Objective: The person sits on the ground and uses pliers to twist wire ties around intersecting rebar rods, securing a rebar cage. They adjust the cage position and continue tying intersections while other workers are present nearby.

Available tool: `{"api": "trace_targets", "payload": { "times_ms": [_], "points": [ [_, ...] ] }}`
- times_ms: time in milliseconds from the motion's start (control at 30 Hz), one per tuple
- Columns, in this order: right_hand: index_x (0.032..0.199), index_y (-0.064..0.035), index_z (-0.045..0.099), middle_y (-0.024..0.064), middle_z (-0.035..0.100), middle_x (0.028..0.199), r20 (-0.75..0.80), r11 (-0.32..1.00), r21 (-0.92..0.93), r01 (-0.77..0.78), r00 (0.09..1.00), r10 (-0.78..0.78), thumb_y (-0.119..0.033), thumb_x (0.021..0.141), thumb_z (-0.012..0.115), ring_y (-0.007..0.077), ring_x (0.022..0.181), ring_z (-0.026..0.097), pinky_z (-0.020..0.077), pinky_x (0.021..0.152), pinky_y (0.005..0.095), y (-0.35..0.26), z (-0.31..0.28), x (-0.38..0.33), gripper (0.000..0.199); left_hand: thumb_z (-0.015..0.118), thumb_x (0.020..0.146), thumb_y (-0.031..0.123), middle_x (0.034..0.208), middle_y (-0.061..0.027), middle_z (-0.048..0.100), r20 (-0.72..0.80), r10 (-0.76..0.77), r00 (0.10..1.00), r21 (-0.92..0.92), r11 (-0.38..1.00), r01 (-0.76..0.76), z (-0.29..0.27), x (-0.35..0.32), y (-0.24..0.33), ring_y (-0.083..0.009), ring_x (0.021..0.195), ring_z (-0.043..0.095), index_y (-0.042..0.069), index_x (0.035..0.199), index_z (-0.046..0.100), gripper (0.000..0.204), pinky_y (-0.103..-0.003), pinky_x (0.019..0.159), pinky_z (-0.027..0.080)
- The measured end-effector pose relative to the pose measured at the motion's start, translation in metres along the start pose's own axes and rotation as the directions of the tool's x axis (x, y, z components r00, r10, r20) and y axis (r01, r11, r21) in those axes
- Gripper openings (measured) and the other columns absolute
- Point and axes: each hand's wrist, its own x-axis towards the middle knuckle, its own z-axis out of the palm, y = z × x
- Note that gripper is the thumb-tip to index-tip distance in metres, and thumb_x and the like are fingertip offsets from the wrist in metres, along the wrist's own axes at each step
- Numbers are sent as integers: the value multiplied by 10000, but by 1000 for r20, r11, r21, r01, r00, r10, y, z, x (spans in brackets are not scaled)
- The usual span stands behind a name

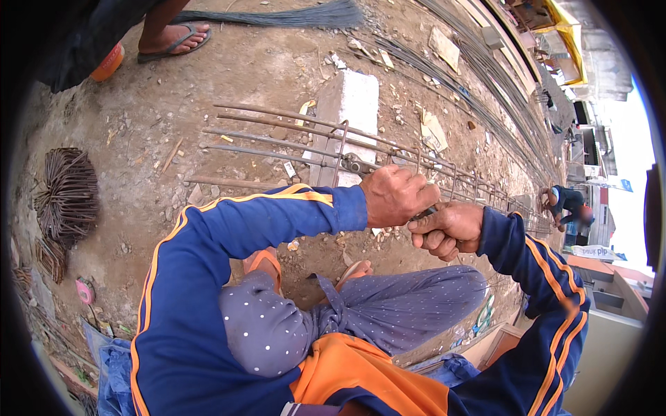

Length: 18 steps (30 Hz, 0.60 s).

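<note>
My left hand (399,196) is closed in a fist over the rebar cage (333,142), a long frame of bars with bent stirrups. A worn metal head, apparently of pincers (359,164), sticks out past its knuckles, beside a stirrup. Between my two hands shows a short dark end, perhaps of the handles. Close on the right is my right hand (447,227), its fingers curled and its thumb pressed near that dark end. What lies inside its grip is hidden. The cage runs from the left of my hands away to the far right.
A pale concrete block (357,97) stands under the cage. Bundled bent stirrups (69,194) and a pink tape measure (85,291) lie left. Thin wire (277,17) and long bars (485,69) lie beyond. A person's sandalled foot (173,40) is upper left; another person (572,208) crouches far right.
</note>
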Motion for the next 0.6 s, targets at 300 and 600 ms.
{"api": "trace_targets", "payload": {
  "times_ms": [300, 600],
  "points": [
    [1243, 53, 521, 169, 642, 862, -518, 435, -848, -304, 295, -803, -320, 820, 758, 375, 587, 624, 528, 583, 487, 36, 51, 10, 612, 766, 587, 109, 766, -183, 687, 607, -35, 794, -273, 929, 249, -21, 45, -20, -395, 733, 700, 24, 1007, 616, 454, -516, 618, 539],
    [877, -17, 687, 147, 642, 666, -56, 964, -219, 152, 984, -168, -439, 933, 679, 234, 619, 665, 521, 563, 390, 6, -13, 8, 426, 743, 733, 239, 801, -118, 644, -89, -162, 983, -45, 986, 158, -15, 5, 6, -277, 782, 698, 66, 951, 619, 305, -472, 693, 545]
  ]
}}
